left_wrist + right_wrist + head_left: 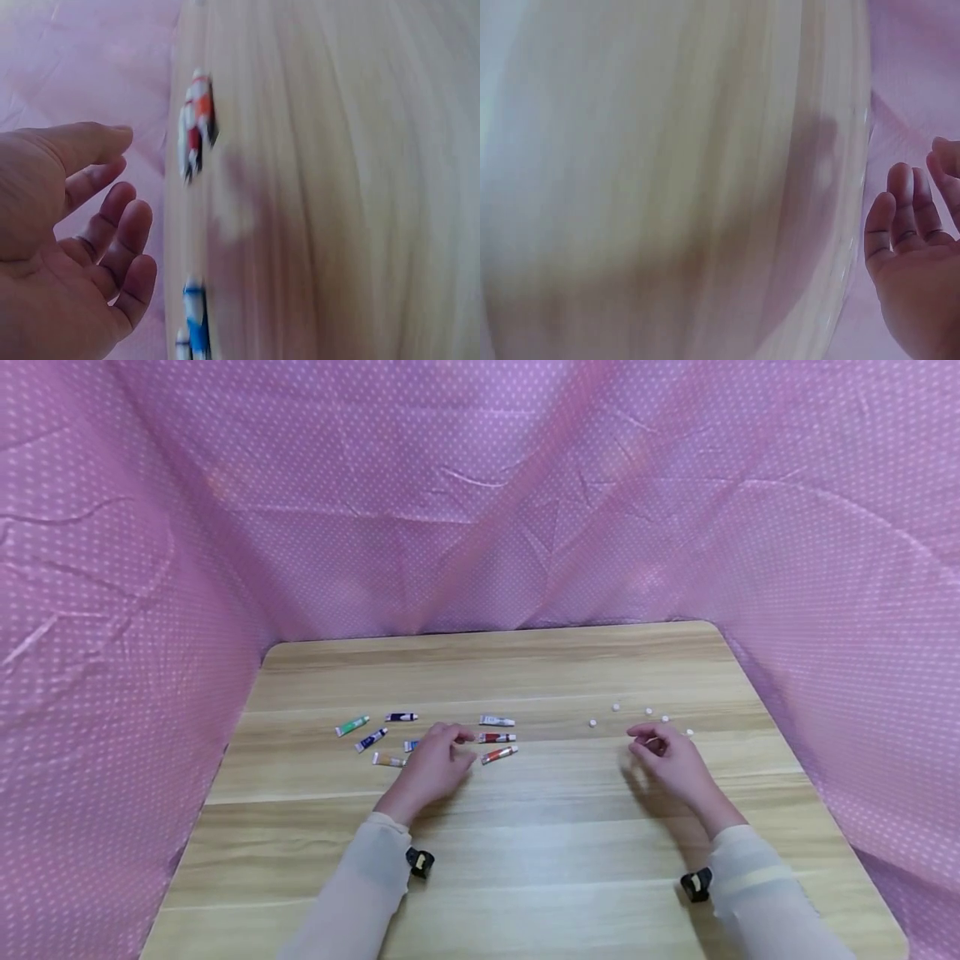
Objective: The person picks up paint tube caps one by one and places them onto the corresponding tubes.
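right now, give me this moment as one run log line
left hand: empty, near tubes | right hand: near white bits, grip unclear | tubes, white bits: on table

Soft shadows, blurry wrist views

A curtained booth: pink dotted cloth (480, 527) around a wood-grain table (555, 835).

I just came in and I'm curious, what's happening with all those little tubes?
A person's left hand hovers over the small coloured tubes on a wood-grain table, loosely bent and holding nothing. Their right hand is above the table by some little white round pieces. It might be pinching something, but I can't tell from these pictures. The tubes lie in two loose groups, to the left of the white pieces.
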{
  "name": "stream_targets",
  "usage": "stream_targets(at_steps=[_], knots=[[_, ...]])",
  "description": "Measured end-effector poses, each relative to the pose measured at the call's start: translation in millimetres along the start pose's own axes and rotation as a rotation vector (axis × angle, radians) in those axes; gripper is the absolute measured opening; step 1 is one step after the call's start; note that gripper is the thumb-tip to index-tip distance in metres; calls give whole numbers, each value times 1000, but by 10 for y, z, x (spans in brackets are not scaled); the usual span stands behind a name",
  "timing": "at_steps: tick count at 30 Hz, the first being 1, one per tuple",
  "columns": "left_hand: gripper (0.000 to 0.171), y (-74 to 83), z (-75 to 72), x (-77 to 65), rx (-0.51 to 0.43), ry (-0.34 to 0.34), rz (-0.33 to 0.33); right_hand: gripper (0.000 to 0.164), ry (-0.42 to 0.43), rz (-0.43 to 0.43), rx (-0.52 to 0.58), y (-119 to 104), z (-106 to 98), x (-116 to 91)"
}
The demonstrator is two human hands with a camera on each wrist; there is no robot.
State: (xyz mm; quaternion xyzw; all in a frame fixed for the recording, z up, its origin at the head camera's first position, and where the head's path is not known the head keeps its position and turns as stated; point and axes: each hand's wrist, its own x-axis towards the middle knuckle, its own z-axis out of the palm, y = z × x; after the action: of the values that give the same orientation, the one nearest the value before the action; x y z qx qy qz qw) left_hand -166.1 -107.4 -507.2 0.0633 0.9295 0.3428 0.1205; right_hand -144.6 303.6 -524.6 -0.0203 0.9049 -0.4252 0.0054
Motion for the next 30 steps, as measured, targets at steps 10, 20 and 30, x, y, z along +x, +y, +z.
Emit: stream_targets(at_steps=[10,20,30], knots=[[34,-522,-490,-183,-24,59,-57,36,72,29,-75,384,-361,-40],[38,-927,-592,-418,28,80,-137,37,91,26,-124,634,-527,8],[37,-1021,-411,-522,96,101,-205,46,14,66,-183,855,-648,121]])
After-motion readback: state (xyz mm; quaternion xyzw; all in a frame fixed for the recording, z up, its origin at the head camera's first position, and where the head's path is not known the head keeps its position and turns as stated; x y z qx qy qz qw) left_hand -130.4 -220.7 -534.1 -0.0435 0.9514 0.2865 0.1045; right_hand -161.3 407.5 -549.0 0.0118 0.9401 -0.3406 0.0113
